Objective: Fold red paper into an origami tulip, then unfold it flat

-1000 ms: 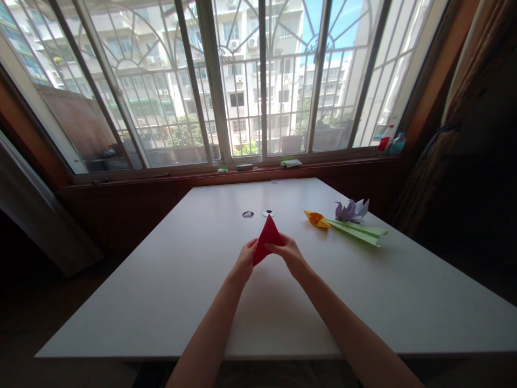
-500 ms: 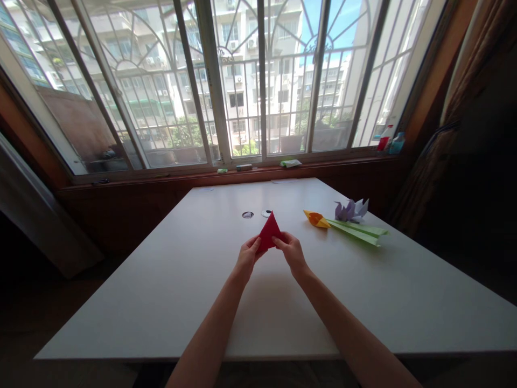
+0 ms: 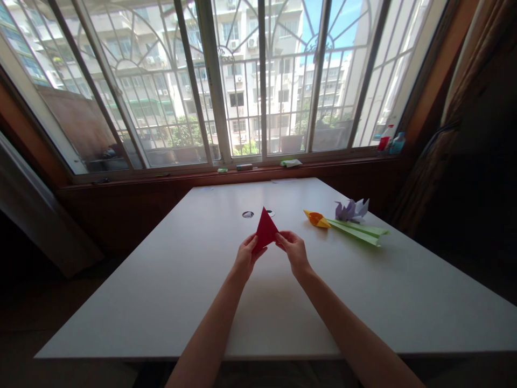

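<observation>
forearms: two bare forearms reach in from the table's near edge toward its middle.
left hand: left hand (image 3: 245, 257) pinches the lower left corner of a folded red paper triangle (image 3: 265, 230) between thumb and fingers.
right hand: right hand (image 3: 296, 250) pinches the triangle's right corner with its fingertips.
red paper: held up just above the middle of the white table (image 3: 161, 291), point upward, clear of the surface.
handling: it looks very light and thin, stiffer along its folded edges, easy to crease or crumple; likely best held by the corners or along a fold with a gentle pinch, as both hands do.
holes: two small round openings (image 3: 247, 214) lie in the table just beyond the paper.
other paper: toward the table's right edge lie an orange folded piece (image 3: 317, 218), a long green folded piece (image 3: 357, 230) touching it, and a purple folded flower shape (image 3: 351, 209) just behind.
far side: past the table's far edge, a window sill (image 3: 258, 170) with small items and barred windows.
</observation>
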Demonstrator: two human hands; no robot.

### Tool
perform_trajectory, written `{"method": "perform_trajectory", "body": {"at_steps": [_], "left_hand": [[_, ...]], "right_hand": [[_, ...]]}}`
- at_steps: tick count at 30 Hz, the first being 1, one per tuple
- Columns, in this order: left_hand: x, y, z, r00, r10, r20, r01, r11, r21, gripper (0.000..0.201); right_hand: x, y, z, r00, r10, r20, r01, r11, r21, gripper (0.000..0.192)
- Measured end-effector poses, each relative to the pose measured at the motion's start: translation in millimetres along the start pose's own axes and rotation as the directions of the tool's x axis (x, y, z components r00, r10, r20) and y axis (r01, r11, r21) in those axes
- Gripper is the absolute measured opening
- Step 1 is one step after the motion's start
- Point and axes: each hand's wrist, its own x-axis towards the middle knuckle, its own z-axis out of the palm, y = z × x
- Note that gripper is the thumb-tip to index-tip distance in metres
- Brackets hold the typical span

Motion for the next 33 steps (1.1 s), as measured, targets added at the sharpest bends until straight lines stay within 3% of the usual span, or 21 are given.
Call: {"method": "perform_trajectory", "body": {"at_steps": [3,9,28,33], "left_hand": [[-3.5,-0.4,0.5,0.996,-0.045,0.078,0.037,0.995,0.097,0.027],[-9.3,-1.3,2.2,0.972,-0.103,0.213,0.059,0.977,0.204,0.03],[-9.8,0.5,2.0,0.985,-0.087,0.147,0.043,0.958,0.283,0.042],[-8.4,2.6,2.8,0.998,-0.031,0.055,0.017,0.971,0.238,0.039]], "right_hand": [[-2.3,-5.0,1.5,0.994,-0.063,-0.086,0.07,0.994,0.082,0.031],[-5.5,-9.4,2.0,0.969,-0.198,-0.148,0.203,0.979,0.018,0.032],[-4.5,-8.6,3.1,0.962,-0.201,-0.186,0.206,0.978,0.008,0.028],[-5.7,-8.8,4.4,0.972,-0.208,-0.114,0.211,0.977,0.017,0.033]]}}
